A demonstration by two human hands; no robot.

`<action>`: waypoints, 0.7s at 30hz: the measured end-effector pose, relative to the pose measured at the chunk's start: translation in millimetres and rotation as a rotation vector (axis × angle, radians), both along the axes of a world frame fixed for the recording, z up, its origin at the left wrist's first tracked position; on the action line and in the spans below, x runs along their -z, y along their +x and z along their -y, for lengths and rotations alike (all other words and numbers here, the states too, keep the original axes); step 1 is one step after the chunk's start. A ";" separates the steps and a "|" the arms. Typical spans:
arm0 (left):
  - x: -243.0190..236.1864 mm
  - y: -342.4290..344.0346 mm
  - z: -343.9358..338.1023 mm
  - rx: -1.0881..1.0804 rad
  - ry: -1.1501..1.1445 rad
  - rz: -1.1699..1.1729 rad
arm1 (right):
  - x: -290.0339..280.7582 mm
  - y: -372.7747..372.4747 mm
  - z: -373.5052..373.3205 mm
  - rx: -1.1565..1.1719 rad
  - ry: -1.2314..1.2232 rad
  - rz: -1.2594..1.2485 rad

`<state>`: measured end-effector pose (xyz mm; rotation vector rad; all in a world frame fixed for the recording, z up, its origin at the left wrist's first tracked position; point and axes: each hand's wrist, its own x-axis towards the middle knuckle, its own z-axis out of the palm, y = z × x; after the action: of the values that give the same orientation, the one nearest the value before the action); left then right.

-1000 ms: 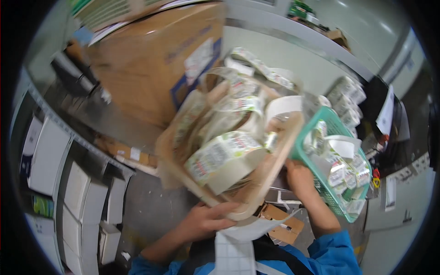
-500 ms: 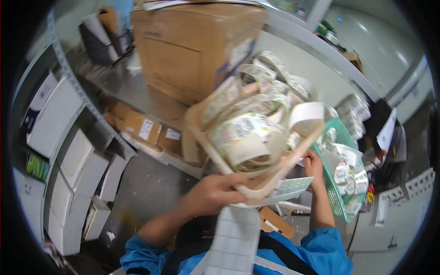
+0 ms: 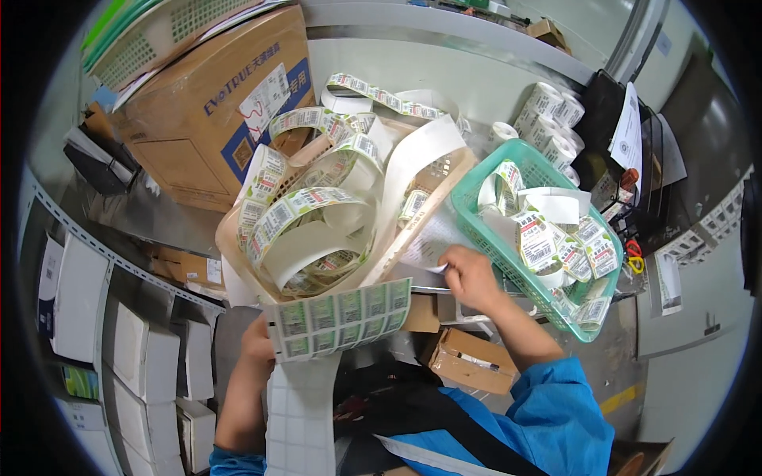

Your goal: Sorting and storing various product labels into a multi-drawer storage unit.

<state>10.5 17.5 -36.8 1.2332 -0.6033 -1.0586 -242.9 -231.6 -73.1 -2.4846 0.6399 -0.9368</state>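
Observation:
A beige plastic basket (image 3: 231,230) full of loosely coiled label strips (image 3: 305,208) stands tilted in front of me. My left hand (image 3: 257,339) is at its near left corner; the fingers are mostly hidden behind a strip of green-and-white labels (image 3: 341,320) draped over the basket's front. White backing with a grid (image 3: 300,416) hangs below that strip. To the right of the basket, my right hand (image 3: 471,279) pinches the near edge of a white paper sheet (image 3: 429,247), which lies partly under the basket. A green basket (image 3: 520,279) of printed labels is just beyond this hand.
A large cardboard box (image 3: 184,143) with a basket on top stands at the back left. White label rolls (image 3: 548,111) are stacked at the back right. Shelves with white boxes (image 3: 141,357) line the left. A small carton (image 3: 474,361) sits below the table edge.
My left hand has moved left and down from the basket's front rim to its near left corner. The beige basket shows farther left and lower. The right hand now pinches the sheet in plain view.

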 end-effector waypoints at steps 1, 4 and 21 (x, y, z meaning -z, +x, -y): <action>12.6 3.2 -4.1 -0.019 0.014 0.008 | 6.0 -3.9 -5.7 -0.055 -0.053 -0.017; 49.1 22.0 -20.5 -0.072 0.056 0.026 | 12.3 -12.5 -25.7 -0.126 -0.136 -0.067; 119.1 93.6 -48.1 -0.022 0.061 0.076 | -86.3 -74.0 -16.9 0.449 0.739 0.982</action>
<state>104.1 65.6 -155.9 1.3356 -0.6185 -1.0221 -316.9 -214.7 13.2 -1.0523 0.9426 -1.5388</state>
